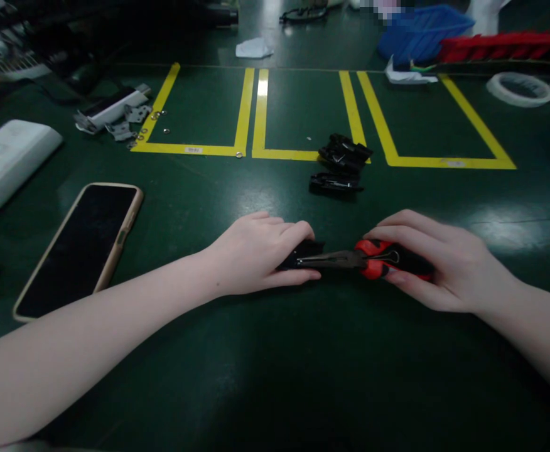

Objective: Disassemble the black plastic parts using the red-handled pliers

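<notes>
My left hand (260,254) is closed around a small black plastic part (307,250) just above the green tabletop (275,376); the fingers cover most of it. In my right hand (449,263) are needle-nose pliers (372,257) with red and black handles, gripped by the fingers and thumb. The jaws point left and their tips meet the black part at my left hand. Whether they pinch it, I cannot tell. Beyond my hands lie several similar black plastic parts (341,166), partly over a yellow tape line.
Yellow tape (287,154) marks three boxes on the table. To the left lie a phone (80,245), a white device (18,157) and metal pieces (119,116) with small rings. A tape roll (520,89), blue basket (423,31) and red rack (510,48) stand at the back right.
</notes>
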Available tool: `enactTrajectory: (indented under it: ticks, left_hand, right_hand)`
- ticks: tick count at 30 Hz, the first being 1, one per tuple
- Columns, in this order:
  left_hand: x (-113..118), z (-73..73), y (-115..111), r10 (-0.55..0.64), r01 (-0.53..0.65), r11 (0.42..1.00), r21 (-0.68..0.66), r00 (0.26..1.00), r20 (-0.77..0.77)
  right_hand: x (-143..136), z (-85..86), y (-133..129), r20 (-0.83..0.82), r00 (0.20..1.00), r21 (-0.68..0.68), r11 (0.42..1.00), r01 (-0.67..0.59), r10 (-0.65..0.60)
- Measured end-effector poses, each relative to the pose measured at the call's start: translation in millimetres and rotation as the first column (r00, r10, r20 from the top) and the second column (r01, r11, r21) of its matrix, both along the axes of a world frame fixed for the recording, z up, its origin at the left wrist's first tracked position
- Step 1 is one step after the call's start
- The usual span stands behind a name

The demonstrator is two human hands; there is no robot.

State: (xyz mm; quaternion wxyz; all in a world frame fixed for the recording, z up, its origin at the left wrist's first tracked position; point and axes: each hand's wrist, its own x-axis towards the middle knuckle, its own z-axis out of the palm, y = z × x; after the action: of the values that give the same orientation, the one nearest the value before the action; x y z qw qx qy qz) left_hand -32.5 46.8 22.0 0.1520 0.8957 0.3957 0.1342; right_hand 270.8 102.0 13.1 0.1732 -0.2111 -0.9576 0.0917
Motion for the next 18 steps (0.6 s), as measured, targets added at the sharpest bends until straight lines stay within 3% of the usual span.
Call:
enactTrajectory:
  ticks: [5,18]
  left_hand:
    - [0.1,0.6,0.4,-0.002,0.001,1.000,-0.019,1.000,-0.010]
    - [0.6,-1.1,0.2,-0.001,0.001,1.000,-0.010,1.000,0.000]
  right_hand:
    - [-1.0,1.0,-6.8,0.029,0.996,-0.051,0.995,0.083,-0.081]
    - [4.6,-1.2,6.4,0.048,0.999,-0.009,1.000,-0.010,0.010]
